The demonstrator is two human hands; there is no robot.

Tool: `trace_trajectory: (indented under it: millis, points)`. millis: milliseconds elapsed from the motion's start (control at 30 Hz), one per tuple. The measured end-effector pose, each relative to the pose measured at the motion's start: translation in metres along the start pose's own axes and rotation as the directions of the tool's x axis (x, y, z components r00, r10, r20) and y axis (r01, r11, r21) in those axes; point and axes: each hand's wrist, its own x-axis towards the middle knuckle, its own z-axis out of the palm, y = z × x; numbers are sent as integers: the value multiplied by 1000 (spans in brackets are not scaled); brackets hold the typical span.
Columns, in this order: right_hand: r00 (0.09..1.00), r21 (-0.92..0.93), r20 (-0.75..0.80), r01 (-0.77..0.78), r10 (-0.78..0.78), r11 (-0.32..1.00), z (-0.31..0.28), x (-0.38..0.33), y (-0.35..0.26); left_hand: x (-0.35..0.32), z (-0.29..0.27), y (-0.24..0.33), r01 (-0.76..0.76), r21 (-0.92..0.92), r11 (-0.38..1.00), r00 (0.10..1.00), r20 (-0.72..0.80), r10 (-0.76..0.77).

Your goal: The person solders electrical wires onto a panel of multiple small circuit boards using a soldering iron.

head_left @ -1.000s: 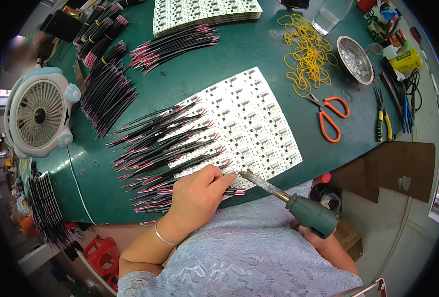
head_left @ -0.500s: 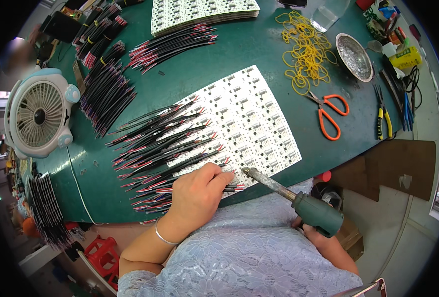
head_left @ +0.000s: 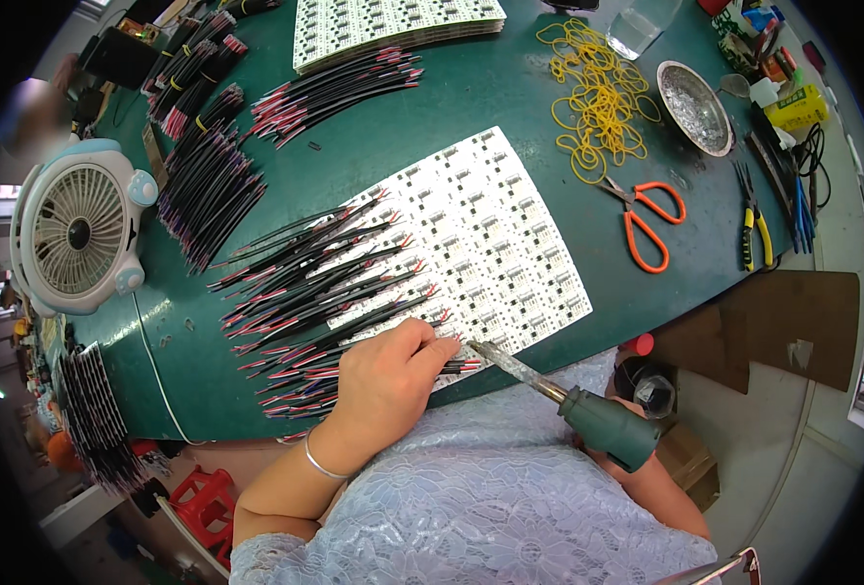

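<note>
Green workbench (head_left: 510, 88) | left hand (head_left: 383, 390) pinches thin, limp wire lead (head_left: 456, 367) onto rigid white LED panel (head_left: 481, 244); grip near stripped end | right hand (head_left: 637, 468) clamped around soldering iron (head_left: 559, 395) handle.

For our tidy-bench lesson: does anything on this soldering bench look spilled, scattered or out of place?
Mostly orderly. The yellow rubber bands lie strewn loose across the green table beside the metal dish, not gathered. The left hand holds wires on the white board; the right hand holds the soldering iron.
</note>
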Motion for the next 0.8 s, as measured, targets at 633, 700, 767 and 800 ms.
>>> trace_trajectory:
  millis: [633, 700, 767, 800]
  points:
    - [878, 502, 21, -423, 478, 754, 1, -39, -9, -18, -3, 3, -151, -91, 984, 975, -177, 133]
    - [881, 461, 48, -438, 471, 772, -1, -39, -11, -19, -5, 11, -129, 6, 992, 988, -90, 129]
    - [897, 531, 14, -381, 442, 757, -4, -33, -18, -20, -4, 14, -108, 41, 993, 993, -44, 109]
    - [900, 536, 18, -376, 435, 756, -5, -31, -15, -20, -4, 17, -81, 92, 992, 997, 0, 82]
